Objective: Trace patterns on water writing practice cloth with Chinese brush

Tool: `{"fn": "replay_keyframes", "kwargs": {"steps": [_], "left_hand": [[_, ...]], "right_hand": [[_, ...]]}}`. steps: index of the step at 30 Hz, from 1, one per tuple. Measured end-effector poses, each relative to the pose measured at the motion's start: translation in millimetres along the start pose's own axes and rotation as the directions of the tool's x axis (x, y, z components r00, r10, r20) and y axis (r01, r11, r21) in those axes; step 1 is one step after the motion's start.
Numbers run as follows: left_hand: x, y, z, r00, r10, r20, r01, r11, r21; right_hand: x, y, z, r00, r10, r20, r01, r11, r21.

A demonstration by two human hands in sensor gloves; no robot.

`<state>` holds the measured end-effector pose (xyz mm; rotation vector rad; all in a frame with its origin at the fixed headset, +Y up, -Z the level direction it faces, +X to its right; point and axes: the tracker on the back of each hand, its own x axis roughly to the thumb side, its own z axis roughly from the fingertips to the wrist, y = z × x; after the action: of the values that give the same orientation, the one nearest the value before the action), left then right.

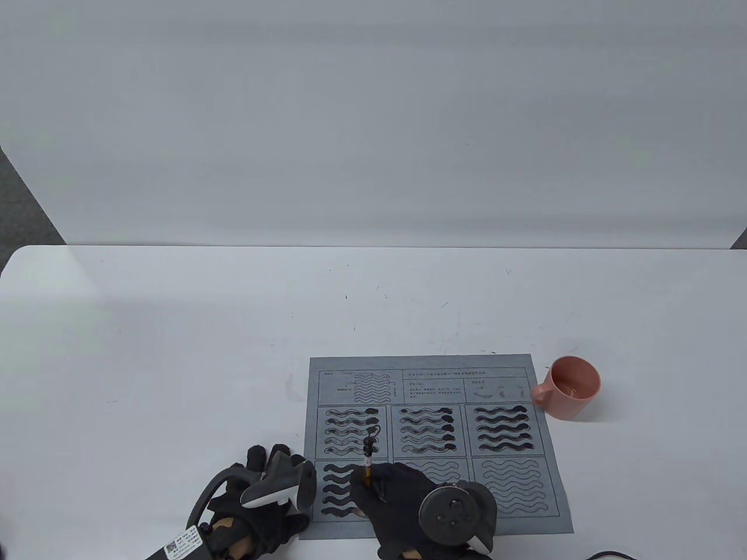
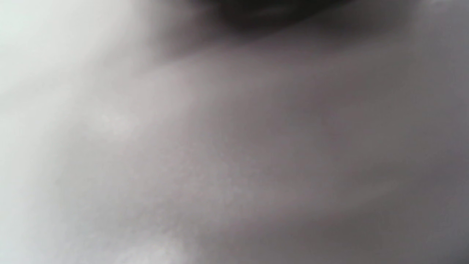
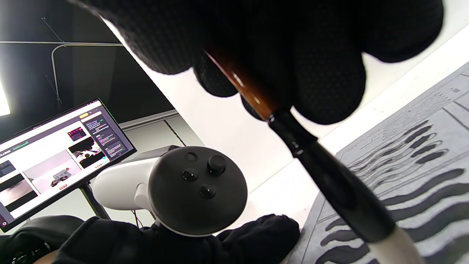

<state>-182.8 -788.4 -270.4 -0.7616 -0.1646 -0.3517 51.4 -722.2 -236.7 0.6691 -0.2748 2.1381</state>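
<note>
A grey water writing cloth (image 1: pixel 435 443) lies on the white table, printed with panels of wavy lines. The three upper panels and the lower left panel show dark wet strokes. My right hand (image 1: pixel 402 501) grips the Chinese brush (image 1: pixel 368 464) over the lower left panel. In the right wrist view the brush (image 3: pixel 329 183) slants down from my gloved fingers (image 3: pixel 329 88) toward the cloth (image 3: pixel 421 172); its tip runs out of the frame. My left hand (image 1: pixel 262 496) rests flat at the cloth's left edge. The left wrist view is a blur.
A pink mug (image 1: pixel 572 386) with water stands just off the cloth's upper right corner. A white backdrop rises behind the table (image 1: pixel 175 350). The right wrist view shows the left hand's tracker (image 3: pixel 190 187) and a monitor (image 3: pixel 58 146) beyond the table.
</note>
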Motion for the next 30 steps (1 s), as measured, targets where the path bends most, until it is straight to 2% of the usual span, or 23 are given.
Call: {"fn": "replay_keyframes", "kwargs": {"steps": [30], "left_hand": [[0.1,-0.3,-0.2,1.000,-0.004,-0.002,0.004,1.000,0.001]], "right_hand": [[-1.2,-2.7,-0.2,1.000,0.012,-0.020,-0.012,1.000,-0.014]]}}
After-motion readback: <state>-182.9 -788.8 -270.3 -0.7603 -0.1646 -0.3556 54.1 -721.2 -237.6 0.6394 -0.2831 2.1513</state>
